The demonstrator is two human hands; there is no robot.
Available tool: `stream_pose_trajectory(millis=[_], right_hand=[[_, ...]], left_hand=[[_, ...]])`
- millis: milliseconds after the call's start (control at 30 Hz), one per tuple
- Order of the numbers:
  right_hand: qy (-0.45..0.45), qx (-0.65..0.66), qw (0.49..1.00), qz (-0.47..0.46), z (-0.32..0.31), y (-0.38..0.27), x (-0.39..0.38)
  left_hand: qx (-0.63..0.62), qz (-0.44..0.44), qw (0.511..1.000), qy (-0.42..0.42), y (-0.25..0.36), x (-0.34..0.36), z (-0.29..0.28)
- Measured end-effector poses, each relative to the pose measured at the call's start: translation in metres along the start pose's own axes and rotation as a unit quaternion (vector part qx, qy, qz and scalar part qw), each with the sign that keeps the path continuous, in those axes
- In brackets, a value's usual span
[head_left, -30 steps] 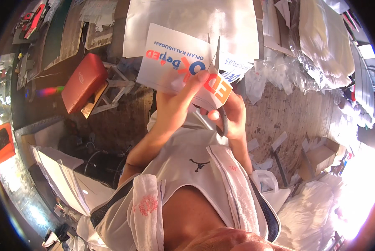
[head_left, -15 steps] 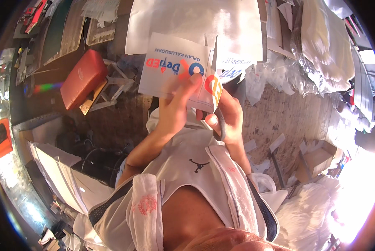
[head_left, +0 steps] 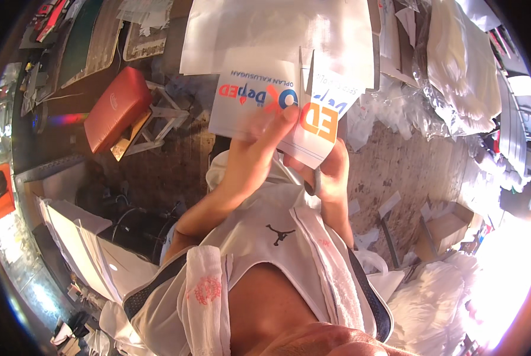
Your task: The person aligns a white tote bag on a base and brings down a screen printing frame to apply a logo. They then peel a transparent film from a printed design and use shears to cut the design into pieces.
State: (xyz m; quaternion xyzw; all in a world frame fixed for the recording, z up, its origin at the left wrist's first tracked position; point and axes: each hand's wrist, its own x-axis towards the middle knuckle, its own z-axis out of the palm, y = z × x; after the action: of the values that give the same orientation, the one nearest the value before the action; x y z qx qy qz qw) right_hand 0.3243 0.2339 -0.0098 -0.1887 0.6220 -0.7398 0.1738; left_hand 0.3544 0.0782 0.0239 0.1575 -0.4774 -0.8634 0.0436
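A white printed sheet [head_left: 227, 115] with blue, red and orange lettering is pinched in my left hand [head_left: 247, 166], the thumb lying on its printed side. My right hand [head_left: 335, 169] grips a pair of scissors by the dark handle, partly hidden behind the paper. The scissors' dark blades [head_left: 311, 68] point away from me, slightly apart, at a cut in the sheet. To the right of the cut, the sheet's flap [head_left: 320, 133] with orange lettering bends over my right hand and covers most of its fingers.
Large white sheets [head_left: 277, 26] lie on the surface ahead. A red padded seat [head_left: 117, 110] stands at the left, by a white folding frame [head_left: 167, 115]. Clear plastic bags [head_left: 396, 104] hang at the right, above a cardboard box [head_left: 446, 228]. White material [head_left: 434, 296] is heaped at the lower right.
Both hands, the sheet and the scissors have shifted slightly right. The cut flap has turned flatter toward me, showing more orange lettering and covering more of my right hand.
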Motion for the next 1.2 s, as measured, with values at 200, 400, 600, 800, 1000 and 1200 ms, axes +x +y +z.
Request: stream_pose_trajectory(millis=[200, 400, 600, 800, 1000, 1200], right_hand=[[-0.010, -0.004, 1.000, 0.007, -0.005, 0.007, -0.005], [-0.001, 0.007, 1.000, 0.000, -0.001, 0.006, -0.005], [-0.003, 0.064, 0.998, -0.007, 0.000, 0.010, -0.008], [-0.023, 0.103, 0.994, -0.004, 0.003, 0.006, -0.006], [-0.024, 0.086, 0.996, -0.020, 0.003, 0.009, -0.008], [-0.029, 0.050, 0.998, 0.004, 0.001, 0.006, -0.007]], left_hand=[[0.064, 0.080, 0.995, -0.001, -0.006, -0.002, 0.004], [0.067, 0.093, 0.993, 0.016, -0.009, -0.003, 0.003], [0.059, 0.093, 0.994, 0.024, -0.012, -0.002, 0.004], [0.052, 0.064, 0.996, 0.032, -0.010, -0.004, 0.004], [0.073, 0.048, 0.995, 0.045, -0.008, -0.008, 0.003], [0.085, 0.089, 0.991, 0.051, -0.008, -0.009, 0.000]])
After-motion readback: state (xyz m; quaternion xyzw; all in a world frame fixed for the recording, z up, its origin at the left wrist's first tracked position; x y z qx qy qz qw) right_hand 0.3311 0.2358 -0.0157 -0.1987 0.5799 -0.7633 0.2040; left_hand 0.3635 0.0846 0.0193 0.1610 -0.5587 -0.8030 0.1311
